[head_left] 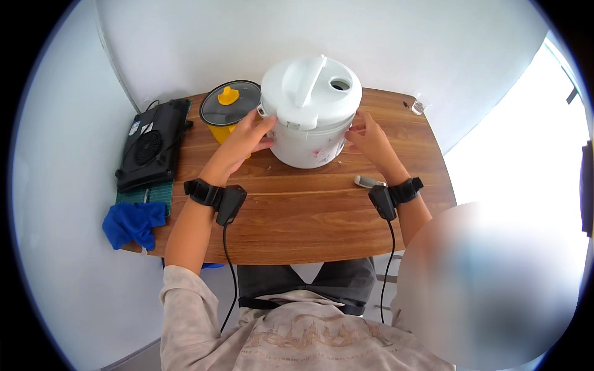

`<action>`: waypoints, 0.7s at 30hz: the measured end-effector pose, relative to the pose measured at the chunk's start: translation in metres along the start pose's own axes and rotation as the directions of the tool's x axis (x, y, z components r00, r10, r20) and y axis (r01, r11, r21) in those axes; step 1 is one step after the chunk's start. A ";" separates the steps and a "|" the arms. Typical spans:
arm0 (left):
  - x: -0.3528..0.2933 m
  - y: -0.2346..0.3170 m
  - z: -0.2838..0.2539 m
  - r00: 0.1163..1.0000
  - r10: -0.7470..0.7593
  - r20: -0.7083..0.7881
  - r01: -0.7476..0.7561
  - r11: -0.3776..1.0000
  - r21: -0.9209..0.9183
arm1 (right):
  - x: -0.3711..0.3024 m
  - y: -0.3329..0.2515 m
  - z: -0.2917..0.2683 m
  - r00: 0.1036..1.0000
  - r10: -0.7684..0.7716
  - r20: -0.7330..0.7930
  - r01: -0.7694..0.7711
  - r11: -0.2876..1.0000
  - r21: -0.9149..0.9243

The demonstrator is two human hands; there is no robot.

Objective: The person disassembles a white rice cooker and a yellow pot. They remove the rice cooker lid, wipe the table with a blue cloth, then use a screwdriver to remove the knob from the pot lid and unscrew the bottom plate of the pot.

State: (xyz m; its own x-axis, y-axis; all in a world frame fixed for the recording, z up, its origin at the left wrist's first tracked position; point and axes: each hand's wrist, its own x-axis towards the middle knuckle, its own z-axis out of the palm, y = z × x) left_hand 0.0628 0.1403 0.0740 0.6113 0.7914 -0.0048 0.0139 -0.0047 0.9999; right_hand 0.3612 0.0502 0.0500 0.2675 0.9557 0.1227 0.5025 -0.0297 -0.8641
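Note:
A white rice cooker (309,148) with pink flower prints stands upright at the far middle of the wooden table. Its domed lid (281,86) is down, with a raised handle bar across it and a round dark hole on the right. My left hand (246,141) grips the cooker's left side just below the lid rim, thumb toward the front. On the opposite side, my right hand (371,143) has its curled fingers against the body. Some fingertips of both hands are hidden by the cooker's curve.
Left of the cooker is a yellow pot (218,133) with a glass lid. A black appliance (151,145) with a fan grille lies over a green mat (162,193), near a blue cloth (133,222). A grey-handled tool (369,182) and a small clear container (417,107) lie right.

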 end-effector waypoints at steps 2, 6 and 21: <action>0.010 0.003 0.003 1.000 -0.026 -0.001 0.026 1.000 -0.010 | 0.011 0.004 -0.004 1.000 0.016 -0.001 -0.016 0.999 0.035; 0.034 -0.001 0.006 0.999 -0.045 -0.022 0.044 0.998 -0.047 | 0.027 0.001 -0.004 0.996 0.082 -0.019 -0.081 0.995 0.051; 0.101 -0.010 0.020 0.996 -0.046 -0.082 0.034 0.989 -0.146 | 0.087 0.029 -0.013 0.987 0.100 -0.122 -0.082 0.986 0.146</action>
State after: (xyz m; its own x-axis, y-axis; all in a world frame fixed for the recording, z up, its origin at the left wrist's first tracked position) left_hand 0.1402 0.2080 0.0631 0.5433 0.8381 -0.0495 -0.0810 0.1110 0.9905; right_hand 0.4098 0.1284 0.0418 0.4148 0.9051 0.0938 0.3536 -0.0653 -0.9331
